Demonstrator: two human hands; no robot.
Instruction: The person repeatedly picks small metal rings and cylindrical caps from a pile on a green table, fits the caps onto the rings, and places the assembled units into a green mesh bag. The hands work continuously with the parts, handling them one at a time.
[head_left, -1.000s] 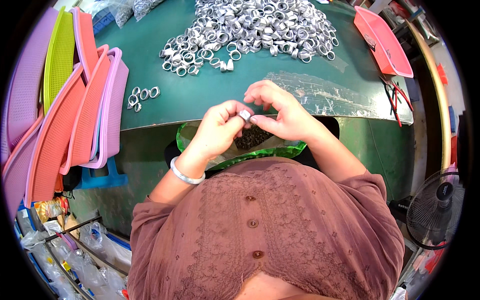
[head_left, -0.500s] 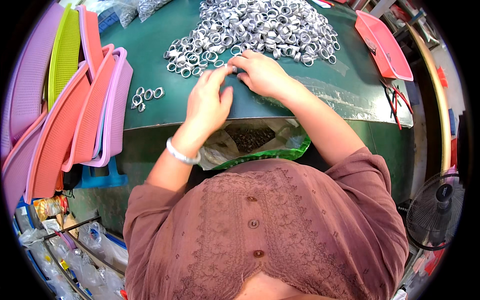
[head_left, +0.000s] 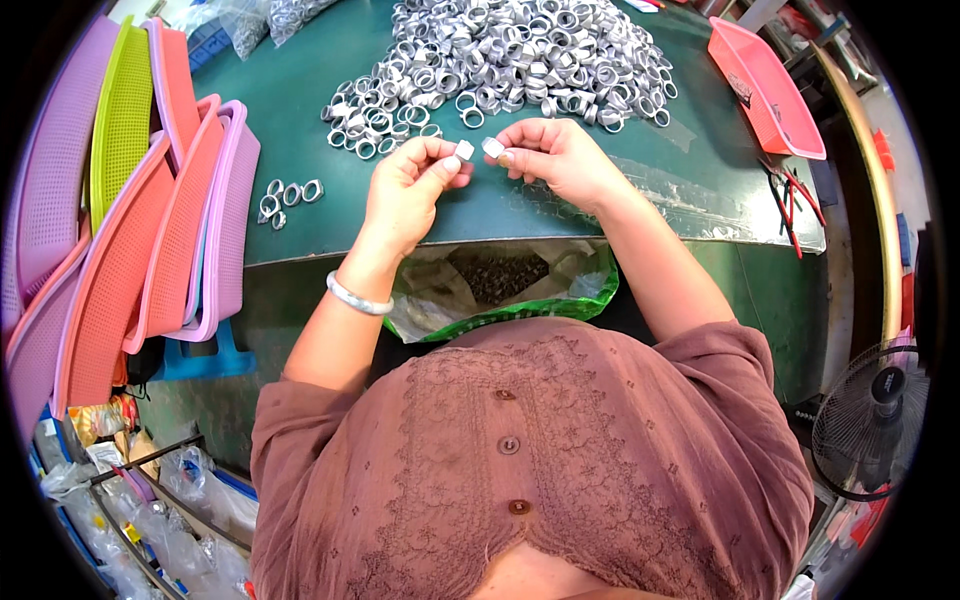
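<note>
Firstly, left hand [head_left: 405, 190]: raised over the near part of the bench [head_left: 350, 205], forearm slanting up from lower left, wrist circled by a pale bracelet [head_left: 360, 298]; grip pinched, thumb to forefinger, on one silver ring [head_left: 464, 150]. Right hand [head_left: 562, 162]: about level with the left, forearm slanting in from lower right; grip likewise pinched on a second ring [head_left: 493, 147]. The two held pieces: side by side, slightly apart, between the hands.

Heap of rings [head_left: 530, 60], silver: just beyond both hands, loose edge nearest the left. Small group of rings [head_left: 290, 200]: left of the left hand. Baskets [head_left: 185, 230], purple, coral and green: tilted together, far left. Pink tray [head_left: 765, 75]: at right, with red-handled pliers [head_left: 792, 212] near its lower end. Green-edged bag [head_left: 545, 306], dark bits inside: below the bench's near edge, between the forearms. Black fan [head_left: 868, 425]: lower right.
</note>
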